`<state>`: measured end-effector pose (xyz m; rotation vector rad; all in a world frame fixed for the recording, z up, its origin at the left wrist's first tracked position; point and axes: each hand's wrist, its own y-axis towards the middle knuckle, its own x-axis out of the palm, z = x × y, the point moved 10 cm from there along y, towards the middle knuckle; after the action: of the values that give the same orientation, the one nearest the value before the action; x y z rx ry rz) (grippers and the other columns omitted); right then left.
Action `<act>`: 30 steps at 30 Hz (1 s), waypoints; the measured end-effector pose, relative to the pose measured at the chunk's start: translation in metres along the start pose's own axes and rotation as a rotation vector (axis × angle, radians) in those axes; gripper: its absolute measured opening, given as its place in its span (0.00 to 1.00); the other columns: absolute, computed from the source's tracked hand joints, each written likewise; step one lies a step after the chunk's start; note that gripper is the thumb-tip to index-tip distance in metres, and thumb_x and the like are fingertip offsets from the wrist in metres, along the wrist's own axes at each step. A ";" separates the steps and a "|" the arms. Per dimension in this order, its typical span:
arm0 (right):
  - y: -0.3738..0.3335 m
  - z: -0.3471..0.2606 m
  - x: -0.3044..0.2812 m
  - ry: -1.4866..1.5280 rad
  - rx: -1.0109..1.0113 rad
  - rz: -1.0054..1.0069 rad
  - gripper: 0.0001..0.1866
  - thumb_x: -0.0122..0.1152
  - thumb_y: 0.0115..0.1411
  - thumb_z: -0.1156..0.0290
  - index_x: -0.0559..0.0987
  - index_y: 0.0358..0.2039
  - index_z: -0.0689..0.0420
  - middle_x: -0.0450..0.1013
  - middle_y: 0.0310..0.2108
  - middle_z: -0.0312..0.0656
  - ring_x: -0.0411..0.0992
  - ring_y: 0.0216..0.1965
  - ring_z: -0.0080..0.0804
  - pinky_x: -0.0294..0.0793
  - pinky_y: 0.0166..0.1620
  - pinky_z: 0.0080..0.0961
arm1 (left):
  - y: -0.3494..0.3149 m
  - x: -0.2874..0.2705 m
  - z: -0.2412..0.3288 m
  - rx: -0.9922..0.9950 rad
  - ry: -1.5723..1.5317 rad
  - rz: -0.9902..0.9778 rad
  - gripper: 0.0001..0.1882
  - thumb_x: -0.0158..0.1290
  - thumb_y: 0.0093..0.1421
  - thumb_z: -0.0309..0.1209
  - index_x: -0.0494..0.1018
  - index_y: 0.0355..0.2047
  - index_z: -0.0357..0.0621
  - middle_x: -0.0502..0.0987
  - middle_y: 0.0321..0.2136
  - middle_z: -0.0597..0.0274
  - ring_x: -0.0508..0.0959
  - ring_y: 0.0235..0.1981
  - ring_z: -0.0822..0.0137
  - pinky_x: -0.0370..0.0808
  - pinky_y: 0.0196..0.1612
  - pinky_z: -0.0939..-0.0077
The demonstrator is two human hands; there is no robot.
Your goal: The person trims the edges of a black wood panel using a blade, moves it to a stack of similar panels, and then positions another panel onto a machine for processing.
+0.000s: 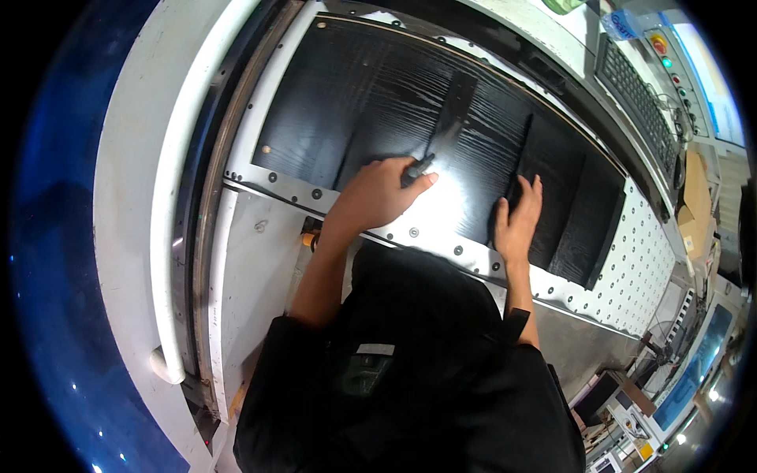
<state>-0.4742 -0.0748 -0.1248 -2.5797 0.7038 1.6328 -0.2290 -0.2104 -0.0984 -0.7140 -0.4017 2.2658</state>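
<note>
Black wood-grain panels lie across a white studded table in front of me. My left hand is closed round the dark handle of a slim tool. Its far end is blurred against the panel, so I cannot tell its kind. Beyond that tip a narrow dark strip lies on the black surface. My right hand rests at the near side of the panels, beside a raised dark edge, its fingers apart and holding nothing. Bright glare covers the panel between both hands.
The studded white table extends to the right. A white curved rail runs down the left. At the far right are a keyboard, a button panel, a plastic bottle and a cardboard box.
</note>
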 end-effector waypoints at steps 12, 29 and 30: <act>-0.014 0.043 -0.023 -0.073 0.072 -0.009 0.31 0.58 0.63 0.72 0.65 0.66 0.61 0.57 0.69 0.60 0.52 0.72 0.58 0.48 0.72 0.49 | -0.013 -0.075 -0.072 -0.165 -0.017 0.409 0.40 0.55 0.63 0.62 0.77 0.52 0.32 0.74 0.22 0.64 0.74 0.25 0.68 0.72 0.33 0.68; 0.035 -0.070 0.054 0.138 -0.073 -0.131 0.25 0.53 0.71 0.61 0.67 0.64 0.59 0.57 0.69 0.60 0.49 0.73 0.58 0.39 0.74 0.54 | -0.149 0.005 -0.116 -0.029 -0.203 -0.245 0.23 0.59 0.66 0.50 0.79 0.44 0.40 0.78 0.26 0.65 0.77 0.26 0.73 0.73 0.31 0.77; 0.035 -0.071 0.058 0.139 -0.086 -0.140 0.25 0.53 0.71 0.61 0.67 0.64 0.59 0.57 0.69 0.60 0.49 0.73 0.58 0.39 0.74 0.54 | -0.165 -0.006 -0.139 -0.242 -0.235 -0.161 0.28 0.58 0.64 0.55 0.80 0.46 0.39 0.79 0.29 0.57 0.79 0.31 0.65 0.74 0.37 0.71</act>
<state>-0.4053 -0.1447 -0.1344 -2.7529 0.4551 1.4876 -0.0529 -0.0895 -0.1296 -0.5131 -0.8274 2.1744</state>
